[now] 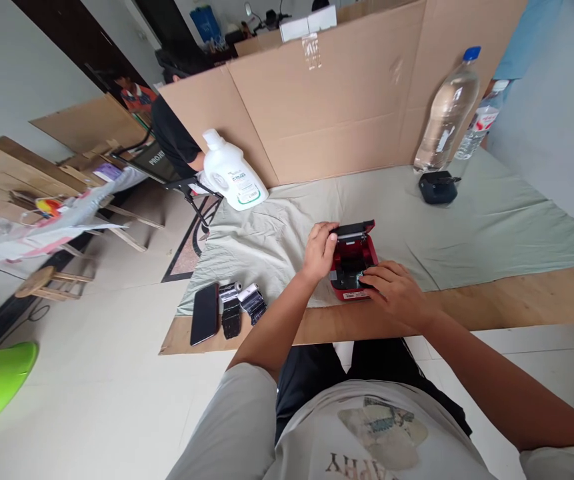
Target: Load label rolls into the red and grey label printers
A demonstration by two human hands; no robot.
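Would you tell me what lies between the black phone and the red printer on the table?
In the head view, two paper rolls lie between the phone and the red printer.

Bare cloth point(491, 220) right of the printer point(353, 260); paper rolls point(241, 303) and phone point(205, 313) crowd its left.

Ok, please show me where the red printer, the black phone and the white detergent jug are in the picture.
red printer point(345, 261): head view, on the open paper bay, between both hands.
black phone point(205, 313): head view, on the middle of its dark screen.
white detergent jug point(231, 177): head view, on the jug's body above the label.
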